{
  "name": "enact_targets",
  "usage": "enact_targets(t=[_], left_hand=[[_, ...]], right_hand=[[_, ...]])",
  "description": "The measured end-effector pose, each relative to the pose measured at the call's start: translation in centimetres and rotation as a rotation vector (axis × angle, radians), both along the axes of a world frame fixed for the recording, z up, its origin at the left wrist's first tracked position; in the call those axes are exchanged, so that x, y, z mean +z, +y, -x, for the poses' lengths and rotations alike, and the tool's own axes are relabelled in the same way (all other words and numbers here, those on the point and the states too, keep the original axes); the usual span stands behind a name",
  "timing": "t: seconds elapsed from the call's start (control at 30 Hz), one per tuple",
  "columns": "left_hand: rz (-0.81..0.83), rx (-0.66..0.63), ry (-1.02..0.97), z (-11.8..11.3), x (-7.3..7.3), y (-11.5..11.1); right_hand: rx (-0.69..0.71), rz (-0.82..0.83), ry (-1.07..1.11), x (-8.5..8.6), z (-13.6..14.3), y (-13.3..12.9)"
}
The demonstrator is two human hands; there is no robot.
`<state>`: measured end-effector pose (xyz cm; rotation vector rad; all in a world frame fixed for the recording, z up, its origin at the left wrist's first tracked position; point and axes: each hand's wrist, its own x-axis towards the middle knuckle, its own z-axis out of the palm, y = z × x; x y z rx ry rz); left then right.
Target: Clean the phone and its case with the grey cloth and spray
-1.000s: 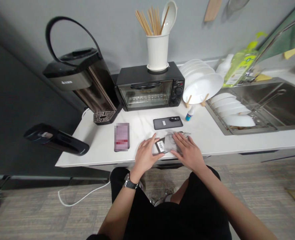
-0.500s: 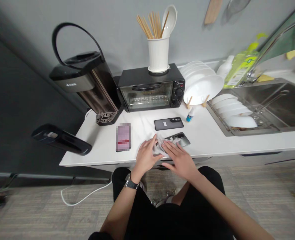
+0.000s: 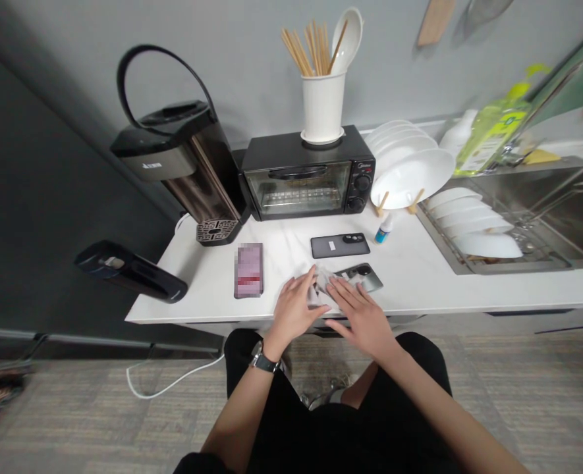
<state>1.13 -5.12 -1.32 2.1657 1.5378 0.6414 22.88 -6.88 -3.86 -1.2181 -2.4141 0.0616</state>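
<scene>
A white crumpled tissue (image 3: 324, 280) lies over the left part of a grey phone (image 3: 371, 279) near the counter's front edge. Flat and stretched out, the fingers of my right hand (image 3: 363, 322) press on the tissue, thumb apart. At the tissue's left side rests my left hand (image 3: 291, 313), wearing a watch, its thumb and forefinger spread; whether it touches the phone underneath is hidden. Just behind lies a dark phone case (image 3: 340, 245) with a white label. A small blue-labelled bottle (image 3: 384, 229) stands to its right. Left of my hands is another phone (image 3: 248, 271), its screen blurred out.
A toaster oven (image 3: 305, 187) stands at the back, with a white utensil holder (image 3: 323, 108) on top. A tall drink dispenser (image 3: 195, 171) and a black flask (image 3: 133, 271) are at left. Plates (image 3: 414, 178) and a sink (image 3: 558, 263) are at right.
The whole view has shifted slightly, so things on the counter appear a little further right. Both hands stay at the tissue in nearly the same pose.
</scene>
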Motion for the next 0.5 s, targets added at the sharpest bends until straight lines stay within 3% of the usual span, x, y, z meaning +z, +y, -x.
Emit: enact_targets(t=[0.1,0.2,0.37,0.5], left_hand=[[-0.010,-0.021,-0.024,-0.1,0.3,-0.1],[-0.011,-0.023,-0.025,-0.1,0.4,-0.1],[-0.019,-0.026,-0.017,-0.1,0.1,0.0],[-0.024,-0.023,-0.011,-0.1,0.0,-0.1]], right_hand=[[-0.146,-0.025,0.007,-0.4,-3.3,1.0],[-0.238,-0.036,0.011,-0.6,-3.3,2.5],[-0.182,-0.060,-0.014,-0.4,0.0,2.7],[-0.116,-0.055,-0.020,-0.6,-1.5,1.5]])
